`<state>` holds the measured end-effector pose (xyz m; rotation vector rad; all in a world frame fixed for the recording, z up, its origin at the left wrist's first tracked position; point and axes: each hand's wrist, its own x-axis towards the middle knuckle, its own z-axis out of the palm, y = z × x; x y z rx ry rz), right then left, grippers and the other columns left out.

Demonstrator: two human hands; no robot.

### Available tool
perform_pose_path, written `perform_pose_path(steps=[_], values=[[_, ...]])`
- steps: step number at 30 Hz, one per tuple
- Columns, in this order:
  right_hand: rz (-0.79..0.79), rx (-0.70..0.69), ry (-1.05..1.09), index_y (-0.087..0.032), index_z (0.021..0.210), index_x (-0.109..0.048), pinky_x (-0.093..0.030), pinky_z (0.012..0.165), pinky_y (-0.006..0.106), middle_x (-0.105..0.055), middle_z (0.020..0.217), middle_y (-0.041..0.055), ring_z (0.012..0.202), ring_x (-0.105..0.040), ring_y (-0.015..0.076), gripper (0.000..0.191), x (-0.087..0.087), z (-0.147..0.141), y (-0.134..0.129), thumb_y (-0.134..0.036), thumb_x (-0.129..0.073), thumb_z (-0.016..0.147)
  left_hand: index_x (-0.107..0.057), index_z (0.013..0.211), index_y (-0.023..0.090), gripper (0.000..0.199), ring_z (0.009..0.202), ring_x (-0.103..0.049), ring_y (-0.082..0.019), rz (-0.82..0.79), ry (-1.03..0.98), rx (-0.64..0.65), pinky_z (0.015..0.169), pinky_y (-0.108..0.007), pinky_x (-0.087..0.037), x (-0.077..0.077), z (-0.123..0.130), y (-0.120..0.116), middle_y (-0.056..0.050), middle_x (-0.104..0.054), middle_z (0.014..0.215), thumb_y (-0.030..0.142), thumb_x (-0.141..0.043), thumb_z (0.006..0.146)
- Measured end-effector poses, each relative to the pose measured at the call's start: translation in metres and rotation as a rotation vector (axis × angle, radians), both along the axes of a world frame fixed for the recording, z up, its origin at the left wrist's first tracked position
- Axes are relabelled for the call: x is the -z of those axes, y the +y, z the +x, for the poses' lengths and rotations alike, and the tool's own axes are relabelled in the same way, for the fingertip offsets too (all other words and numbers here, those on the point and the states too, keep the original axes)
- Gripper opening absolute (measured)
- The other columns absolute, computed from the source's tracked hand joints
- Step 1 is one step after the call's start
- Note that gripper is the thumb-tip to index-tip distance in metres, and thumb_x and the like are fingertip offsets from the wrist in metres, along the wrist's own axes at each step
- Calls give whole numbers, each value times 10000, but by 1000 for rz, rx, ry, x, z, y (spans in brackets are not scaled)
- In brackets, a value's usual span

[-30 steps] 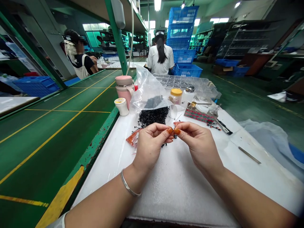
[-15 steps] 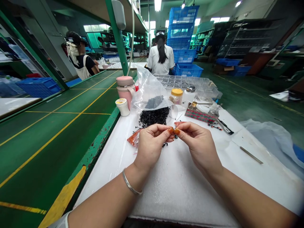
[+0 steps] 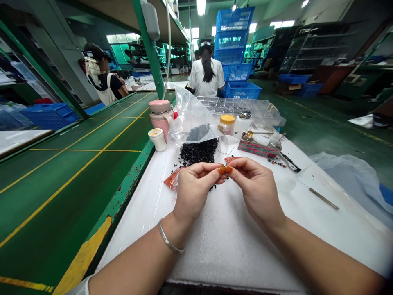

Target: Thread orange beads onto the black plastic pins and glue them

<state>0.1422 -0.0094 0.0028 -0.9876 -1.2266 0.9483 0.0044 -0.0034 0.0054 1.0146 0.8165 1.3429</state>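
My left hand and my right hand meet fingertip to fingertip above the white tabletop. Thumb and forefinger of each are pinched together; whatever small piece lies between them is too tiny and covered to make out. The fingertips carry orange-brown stains. Just beyond them spreads a heap of small black stemmed parts, partly under a clear plastic bag. A bag of small orange pieces rests left of my left hand, and another orange patch shows behind my fingers.
Left of the table runs a green conveyor belt. A pink flask, a white tub, a yellow-lidded jar, a patterned box and a divided clear tray stand farther back. A thin metal tool lies right. Two co-workers sit beyond.
My hands keep their pinch in nearly the same place, with the thumb tips slightly closer together. The view has shifted slightly.
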Motion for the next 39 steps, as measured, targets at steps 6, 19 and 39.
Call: perform_pose_path(steps=[6, 19, 39], values=[[14, 31, -29, -198, 794, -671, -535, 696, 288, -693, 828, 33, 790, -655, 171, 129, -1, -4, -3, -317, -717, 811, -764, 814, 128, 177, 643, -692, -125, -45, -29, -3, 651, -228, -574, 1, 1, 1, -65, -755, 756, 246, -814, 692], [2, 28, -52, -189, 807, -705, -538, 717, 282, -712, 822, 31, 769, -662, 156, 92, -5, -2, -3, -281, -709, 805, -760, 800, 125, 135, 632, -688, -90, -156, -123, 65, 631, -159, -559, 0, 0, 5, -44, -746, 723, 204, -804, 700], [214, 169, -363, -176, 835, -711, -528, 741, 275, -712, 890, 38, 829, -658, 153, 60, -2, 1, -4, -185, -652, 835, -752, 823, 92, 101, 644, -681, -84, -207, -196, 162, 646, -156, -564, -1, -2, 5, -56, -744, 756, 140, -761, 734]])
